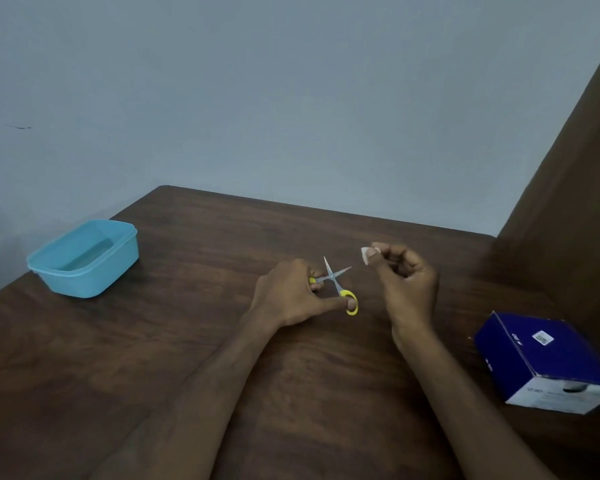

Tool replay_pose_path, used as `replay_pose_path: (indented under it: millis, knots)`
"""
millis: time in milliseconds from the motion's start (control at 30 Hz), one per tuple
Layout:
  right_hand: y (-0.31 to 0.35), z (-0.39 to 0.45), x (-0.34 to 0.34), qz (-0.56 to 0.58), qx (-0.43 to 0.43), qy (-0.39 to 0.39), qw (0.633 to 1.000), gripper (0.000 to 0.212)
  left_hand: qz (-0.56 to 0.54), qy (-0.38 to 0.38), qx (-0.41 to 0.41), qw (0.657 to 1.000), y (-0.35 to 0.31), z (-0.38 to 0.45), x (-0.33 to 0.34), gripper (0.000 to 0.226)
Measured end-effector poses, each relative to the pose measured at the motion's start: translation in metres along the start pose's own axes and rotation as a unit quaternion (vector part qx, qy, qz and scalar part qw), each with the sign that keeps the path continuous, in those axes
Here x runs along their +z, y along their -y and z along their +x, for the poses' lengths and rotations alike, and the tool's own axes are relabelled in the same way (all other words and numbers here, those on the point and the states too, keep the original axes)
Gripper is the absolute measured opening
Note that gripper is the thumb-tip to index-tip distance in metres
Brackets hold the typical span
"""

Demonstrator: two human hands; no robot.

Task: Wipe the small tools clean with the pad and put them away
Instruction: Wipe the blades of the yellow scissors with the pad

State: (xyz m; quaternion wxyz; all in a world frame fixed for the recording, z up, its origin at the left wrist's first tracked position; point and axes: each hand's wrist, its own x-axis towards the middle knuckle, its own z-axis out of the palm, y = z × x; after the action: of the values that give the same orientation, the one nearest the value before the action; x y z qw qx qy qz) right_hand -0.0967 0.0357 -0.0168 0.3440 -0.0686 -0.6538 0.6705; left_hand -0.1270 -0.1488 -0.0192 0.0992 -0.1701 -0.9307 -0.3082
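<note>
Small scissors [333, 278] with yellow handles are held over the middle of the brown table, blades spread apart and pointing away from me. My left hand [288, 294] grips them with the thumb through one yellow loop and fingers in the other. My right hand [404, 278] is just right of the blades and pinches a small white pad [364, 255] between thumb and fingertips. The pad is a short way from the blade tips and does not touch them.
A light blue plastic tub [84, 259] without a lid stands at the table's far left corner. A dark blue cardboard box [548, 362] lies near the right edge. A brown panel rises at the right, and a pale wall is behind the table [222, 341].
</note>
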Motion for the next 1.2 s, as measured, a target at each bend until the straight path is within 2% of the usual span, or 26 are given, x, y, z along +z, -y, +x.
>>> replay_pose_path:
  millis: [100,167,233,400,667,833,1000,1067,1200]
  knots:
    - [-0.002,-0.013,0.003,-0.007,0.012,0.098,0.995,0.007,-0.032,-0.013,-0.036,0.999,0.0,0.001,0.0,0.086]
    - [-0.004,-0.017,0.01,-0.043,0.007,0.162,0.986,0.007,-0.016,-0.006,-0.031,0.999,0.0,0.001,0.001,0.08]
    - [-0.006,-0.017,0.014,-0.08,-0.009,0.183,0.98,0.009,-0.006,-0.009,-0.025,1.0,0.0,0.001,0.003,0.071]
    - [-0.011,-0.012,0.012,-0.079,0.003,0.181,0.98,0.014,-0.005,-0.01,-0.008,1.0,0.002,0.006,0.004,0.059]
    - [-0.014,-0.006,0.009,-0.055,0.056,0.188,0.979,0.013,-0.054,0.001,-0.006,0.999,0.008,0.016,0.006,0.074]
    - [-0.017,-0.01,0.014,-0.061,0.066,0.153,0.984,0.022,-0.04,0.017,0.03,0.999,0.007,0.011,0.008,0.077]
    - [-0.013,-0.007,0.007,-0.032,0.089,0.193,0.977,0.014,-0.079,0.018,0.024,0.996,0.011,0.013,0.008,0.082]
    - [-0.011,-0.006,0.003,-0.034,0.093,0.199,0.975,0.015,-0.067,0.023,0.026,0.997,0.012,0.014,0.009,0.083]
    - [-0.012,-0.009,0.01,-0.057,0.083,0.165,0.981,0.019,-0.015,0.024,0.028,0.999,0.009,0.013,0.009,0.088]
